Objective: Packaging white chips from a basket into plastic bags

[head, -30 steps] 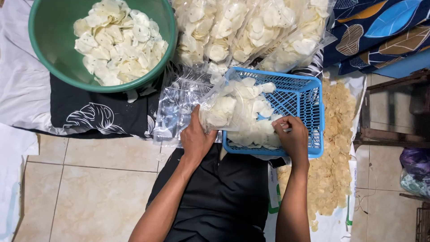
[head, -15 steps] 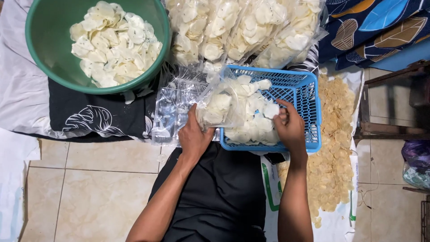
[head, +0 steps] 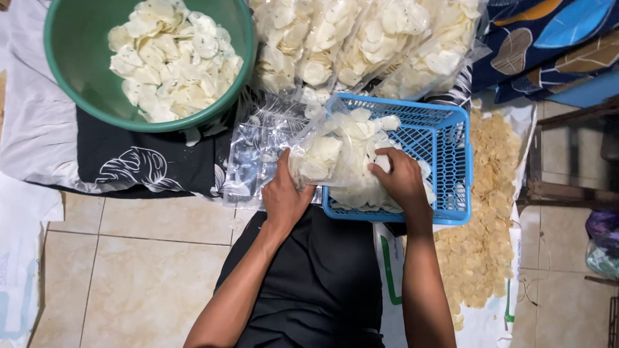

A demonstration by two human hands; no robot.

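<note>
Since the earlier frames the right hand (head: pixel 401 180) has slid from the near rim of the blue basket (head: pixel 451 138) up into it, onto the chips, while the left hand (head: pixel 284 193) has stayed clamped on the bag. Far left, bare floor tiles (head: pixel 129 258) lie open beside the person's black-clad lap, with a white cloth (head: pixel 26 129) above them. A green basin (head: pixel 71 77) of pale chips sits on a black leaf-print cloth (head: pixel 135 164), its rim overhanging the cloth's upper part. Just right of the basin lies a stack of empty clear bags (head: pixel 255 151), touching the basket's left edge. The left hand grips the mouth of a clear plastic bag (head: pixel 325 151) half full of chips, thumb and fingers closed on the film, the bag leaning over the basket's near-left corner. The right hand lies curled and palm down on loose chips inside the basket; what the fingers enclose cannot be told. Filled bags (head: pixel 361 45) crowd the basket's far rim. Right of the basket, yellow chips (head: pixel 490 212) spread over a white sack (head: pixel 490 322), leaving little room before a wooden frame (head: pixel 567 154).
</note>
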